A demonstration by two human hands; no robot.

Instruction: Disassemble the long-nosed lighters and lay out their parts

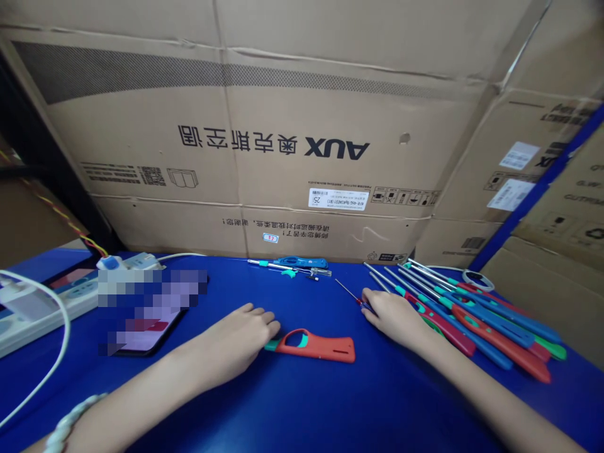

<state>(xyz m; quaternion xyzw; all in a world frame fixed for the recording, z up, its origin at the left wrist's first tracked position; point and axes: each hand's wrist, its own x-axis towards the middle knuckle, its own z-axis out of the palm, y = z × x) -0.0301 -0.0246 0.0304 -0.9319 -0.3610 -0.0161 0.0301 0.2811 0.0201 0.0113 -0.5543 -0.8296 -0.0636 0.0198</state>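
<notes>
head view, left hand (250, 333): curled tight over the front end of the orange lighter, tube, if fitted, hidden beneath the fingers.
orange lighter (328, 349): flat on the blue table (330, 409), between both hands, handle end toward the right hand; casing apparently closed.
right hand (389, 311): closed on the screwdriver, well apart from the left hand.
screwdriver (358, 301): poking out past the right fingertips, thin shaft slanting away and leftward, tip apart from the orange lighter.
blue lighter parts (302, 262): beyond both hands, near the foot of the cardboard (283, 94); blue casing, metal tube, teal trigger and clear piece, seemingly taken apart.
lighter pile (500, 322): heaped just right of the right hand, red, blue, orange and green; apparently whole.
progress: judging by the layout, one blue lighter already opened, orange one not yet, pile seemingly unopened too.
phone (141, 340): left of the left hand, partly blurred out.
power strip (28, 330): farther left, beyond the phone, plugs fitted.
</notes>
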